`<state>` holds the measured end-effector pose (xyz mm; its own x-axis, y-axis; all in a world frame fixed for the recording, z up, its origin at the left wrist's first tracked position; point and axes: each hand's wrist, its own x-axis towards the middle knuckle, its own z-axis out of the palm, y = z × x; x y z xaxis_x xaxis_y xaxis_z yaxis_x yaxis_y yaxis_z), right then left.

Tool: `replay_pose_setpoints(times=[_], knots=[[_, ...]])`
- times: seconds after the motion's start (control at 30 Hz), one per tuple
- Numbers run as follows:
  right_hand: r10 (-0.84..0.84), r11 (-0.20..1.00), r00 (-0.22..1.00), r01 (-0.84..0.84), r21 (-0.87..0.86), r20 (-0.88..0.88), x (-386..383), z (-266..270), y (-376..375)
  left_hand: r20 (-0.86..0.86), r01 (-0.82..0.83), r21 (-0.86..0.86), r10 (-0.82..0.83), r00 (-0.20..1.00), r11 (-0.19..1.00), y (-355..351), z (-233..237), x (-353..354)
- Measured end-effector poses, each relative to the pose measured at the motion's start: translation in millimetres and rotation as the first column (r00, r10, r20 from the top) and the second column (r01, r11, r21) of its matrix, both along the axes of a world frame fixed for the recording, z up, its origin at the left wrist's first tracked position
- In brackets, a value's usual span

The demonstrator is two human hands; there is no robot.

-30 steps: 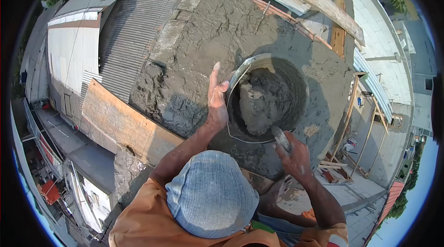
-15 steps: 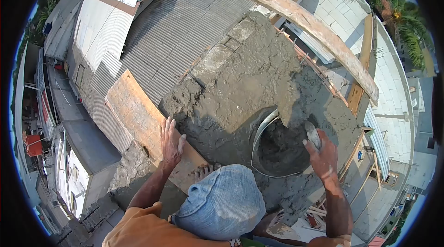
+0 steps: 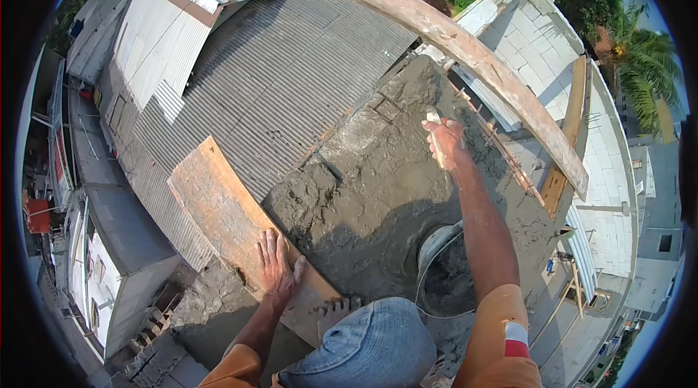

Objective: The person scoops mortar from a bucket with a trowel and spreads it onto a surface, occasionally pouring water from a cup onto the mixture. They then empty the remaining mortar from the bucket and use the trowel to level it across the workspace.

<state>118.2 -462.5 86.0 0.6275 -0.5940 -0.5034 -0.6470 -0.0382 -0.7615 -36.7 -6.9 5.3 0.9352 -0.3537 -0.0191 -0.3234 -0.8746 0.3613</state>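
Observation:
My left hand (image 3: 278,269) lies flat with spread fingers on a mortar-smeared wooden board (image 3: 222,202). My right hand (image 3: 446,142) is wrapped round a narrow, pale trowel (image 3: 434,125), seen nearly edge-on. The trowel is at the far part of the wet grey mortar (image 3: 378,170), and whether it touches the surface is hard to tell. Nearer to me, a bucket (image 3: 436,246) with mortar inside and a wire handle stands in the wet mortar, partly hidden by my right forearm. My denim-covered knee (image 3: 363,352) rises between my arms, and my bare toes rest on the board.
A corrugated roof (image 3: 283,75) runs along the left of the mortar. A long plank (image 3: 472,61) crosses beyond it on the right, above a white block wall (image 3: 538,32). Steel bars (image 3: 494,137) line the mortar's right edge, with a drop beyond.
My right hand has moved the trowel from the bucket's right side forward to the far part of the mortar. My left hand stays on the board. The view has shifted slightly.

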Motion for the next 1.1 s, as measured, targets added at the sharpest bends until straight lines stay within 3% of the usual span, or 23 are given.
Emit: replay_pose_setpoints(times=[0.03,0.13,0.17,0.23,0.4,0.5,0.6,0.63,0.73,0.77,0.83,0.9,0.93,0.97,1.0,1.03,1.1], knots=[[0.005,1.000,1.000,-0.005,0.003,0.001,9.5,-4.4,3.8,0.009,0.005,0.001,-0.005,1.000,1.000,-0.1,0.3,0.6],[-0.139,0.876,0.977,0.045,0.480,0.163,33.9,-27.6,8.5,0.019,-0.001,0.005,0.001,1.000,1.000,-0.3,2.8,0.6],[-0.141,0.877,0.977,0.047,0.477,0.162,41.5,-40.6,7.8,0.035,0.008,0.005,-0.008,0.999,1.000,-2.6,2.9,0.9],[-0.279,0.634,0.941,0.030,0.773,0.192,49.1,-52.7,16.9,0.044,0.019,0.006,-0.019,0.999,1.000,-2.1,0.5,0.7],[-0.330,0.528,0.905,-0.058,0.847,0.268,19.5,-49.5,24.4,0.034,0.010,0.023,-0.011,0.999,1.000,0.2,-2.3,-0.1],[-0.265,0.508,0.924,-0.111,0.854,0.277,-0.2,-30.4,10.2,0.057,0.022,0.012,-0.023,0.998,1.000,2.4,-6.6,-1.0],[-0.164,0.696,0.949,-0.083,0.713,0.271,-4.5,-13.5,-4.8,0.052,0.026,0.004,-0.027,0.998,1.000,2.3,-5.3,-0.7],[-0.164,0.699,0.949,-0.081,0.711,0.269,-5.4,-4.0,-7.5,0.050,0.027,0.001,-0.027,0.998,1.000,2.2,-5.3,-1.2],[-0.079,0.909,0.970,-0.024,0.417,0.228,-6.2,24.7,-17.2,0.049,0.026,-0.010,-0.026,0.998,1.000,2.0,-4.9,-0.9],[-0.081,0.910,0.971,-0.019,0.414,0.224,-6.6,33.5,-18.5,0.051,0.030,-0.005,-0.030,0.998,1.000,1.9,-4.4,-0.9],[-0.037,0.999,0.992,0.032,0.044,0.120,-5.9,48.6,-19.9,0.056,0.038,-0.002,-0.038,0.998,0.999,1.7,-4.8,0.0],[0.029,0.999,0.996,-0.027,-0.027,0.089,-7.0,55.1,-23.0,0.067,0.039,0.015,-0.040,0.997,0.999,2.8,-6.4,-0.5],[0.144,0.951,0.986,-0.162,-0.265,-0.088,-7.9,60.9,-21.4,0.067,0.038,0.015,-0.039,0.997,0.999,2.9,-5.8,-0.5],[0.205,0.829,0.937,-0.320,-0.459,-0.284,-9.5,64.3,-20.8,0.060,0.036,0.021,-0.037,0.998,0.999,2.4,-5.1,0.1],[0.203,0.828,0.936,-0.322,-0.459,-0.288,-17.0,49.5,-32.9,0.049,0.034,0.026,-0.035,0.998,0.999,2.0,-4.3,-0.6],[0.344,0.549,0.898,-0.429,-0.717,-0.275,-28.0,22.4,-54.3,0.046,0.034,0.023,-0.035,0.998,0.999,1.8,-4.0,-0.7],[0.473,0.185,0.825,-0.438,-0.880,-0.311,-34.3,16.9,-57.7,0.046,0.035,0.016,-0.036,0.998,0.999,2.1,-3.4,-0.7]])
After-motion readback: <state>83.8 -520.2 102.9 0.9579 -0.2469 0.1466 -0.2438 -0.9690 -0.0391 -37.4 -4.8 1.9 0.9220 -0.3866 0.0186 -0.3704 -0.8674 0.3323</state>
